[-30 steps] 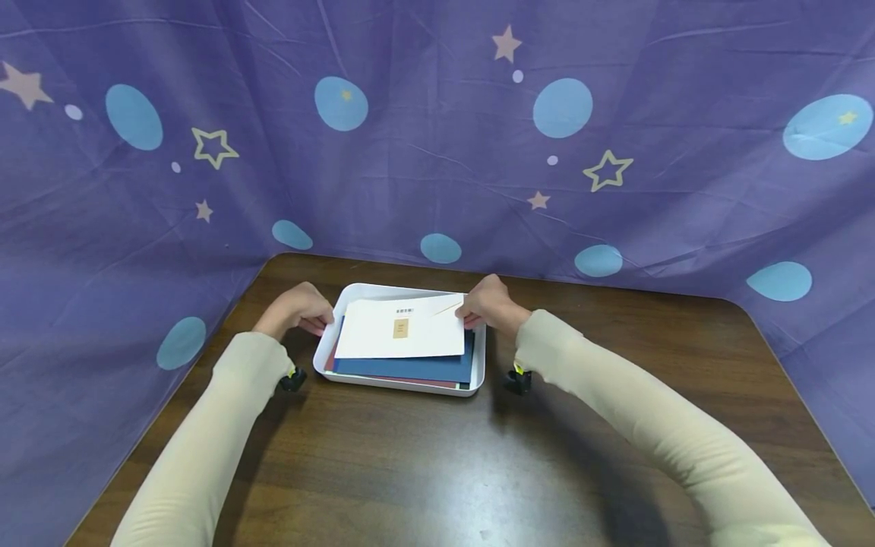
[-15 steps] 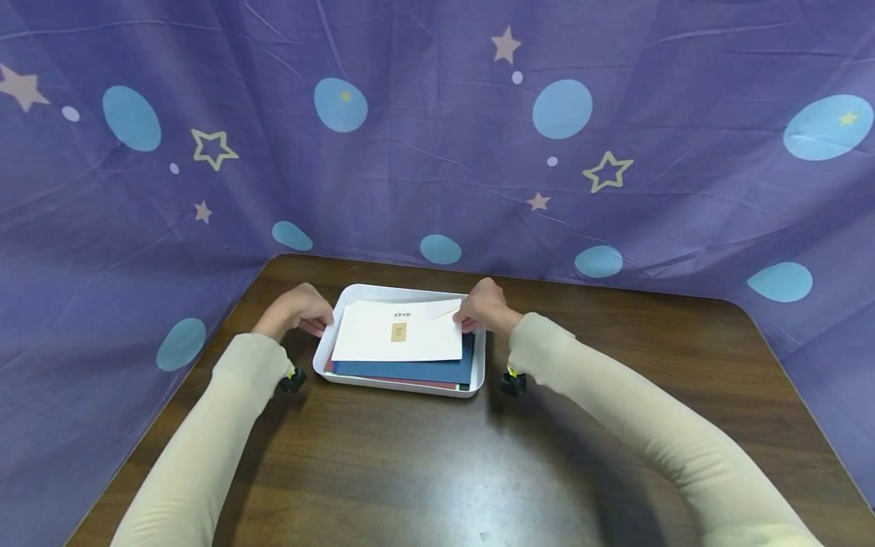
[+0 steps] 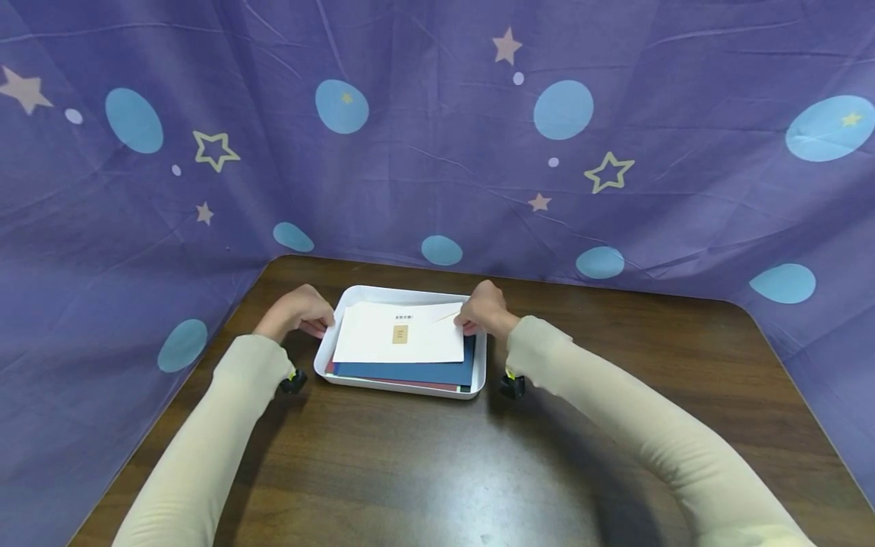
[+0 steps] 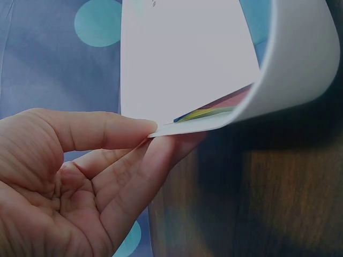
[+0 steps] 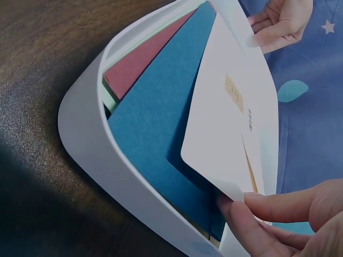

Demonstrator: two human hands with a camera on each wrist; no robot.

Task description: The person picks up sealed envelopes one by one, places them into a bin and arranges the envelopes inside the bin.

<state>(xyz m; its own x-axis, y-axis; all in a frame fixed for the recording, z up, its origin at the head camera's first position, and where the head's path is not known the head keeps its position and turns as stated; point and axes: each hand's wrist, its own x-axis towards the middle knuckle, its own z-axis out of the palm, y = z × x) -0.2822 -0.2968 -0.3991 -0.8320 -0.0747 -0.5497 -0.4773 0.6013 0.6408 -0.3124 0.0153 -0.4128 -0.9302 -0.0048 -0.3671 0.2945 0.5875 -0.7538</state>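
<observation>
A white tray (image 3: pixel 396 389) holds a stack of flat, book-like items. On top lies a white booklet (image 3: pixel 369 334) with a small tan label and a dark printed line. Under it are a blue notebook (image 5: pixel 153 120) and a dark red one (image 5: pixel 147 59), with a pale green edge below. My left hand (image 3: pixel 301 311) pinches the tray's left rim between thumb and fingers, as the left wrist view shows. My right hand (image 3: pixel 487 308) pinches the white booklet at its right edge; in the right wrist view that corner is raised over the blue notebook.
The tray stands on a brown wooden table (image 3: pixel 383 463), towards its back left. Behind and beside the table hangs a purple curtain (image 3: pixel 437 152) printed with stars and blue ovals. A black device (image 3: pixel 511 385) sits under my right wrist, another (image 3: pixel 293 381) under my left.
My right hand has moved slightly left and down with the white booklet, whose right side now lies lower over the stack. The left hand keeps its hold on the tray rim.
</observation>
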